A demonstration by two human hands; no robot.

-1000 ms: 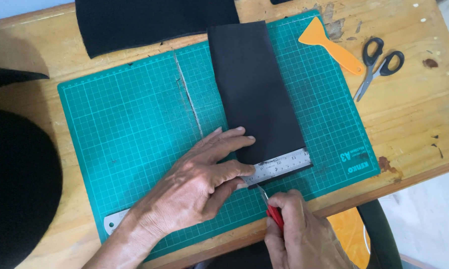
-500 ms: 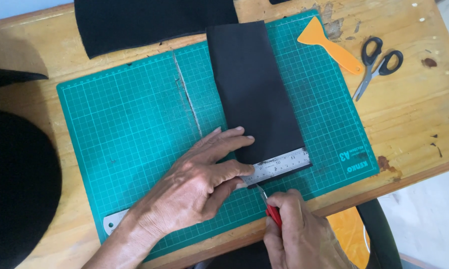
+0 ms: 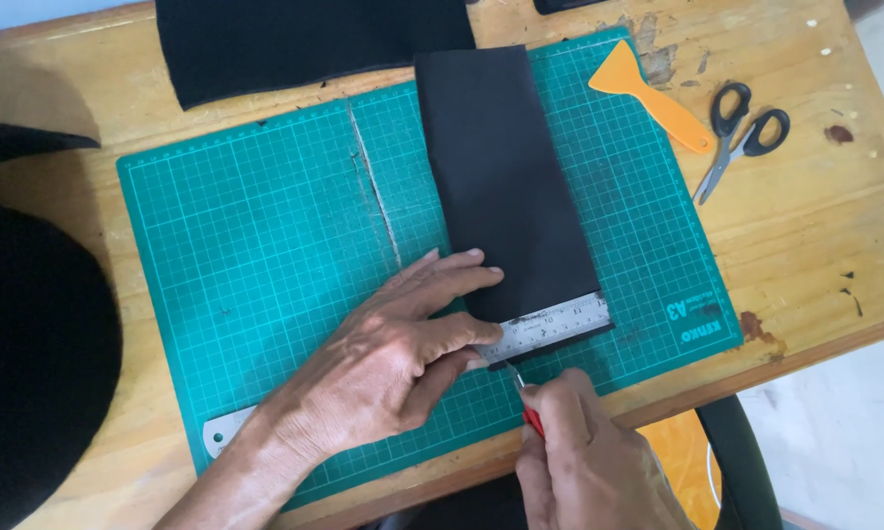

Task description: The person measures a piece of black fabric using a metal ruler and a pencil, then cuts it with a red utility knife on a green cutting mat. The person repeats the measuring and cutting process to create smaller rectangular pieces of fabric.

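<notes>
A long black fabric strip point(image 3: 501, 177) lies on a green cutting mat point(image 3: 265, 255). A steel ruler point(image 3: 555, 324) crosses the strip's near end. My left hand point(image 3: 393, 363) presses flat on the ruler, fingers spread over the strip's lower left corner. My right hand point(image 3: 584, 456) grips a red-handled craft knife point(image 3: 525, 397), whose blade tip touches the mat just below the ruler's edge at the strip's left side. The ruler's left end point(image 3: 224, 428) sticks out beyond my wrist.
An orange plastic scraper point(image 3: 653, 93) and black-handled scissors point(image 3: 741, 132) lie on the wooden table point(image 3: 834, 226) at the right. A larger black fabric piece point(image 3: 304, 39) lies at the back. Dark cloth point(image 3: 29, 363) covers the left side. A chair point(image 3: 731, 461) shows below the table's edge.
</notes>
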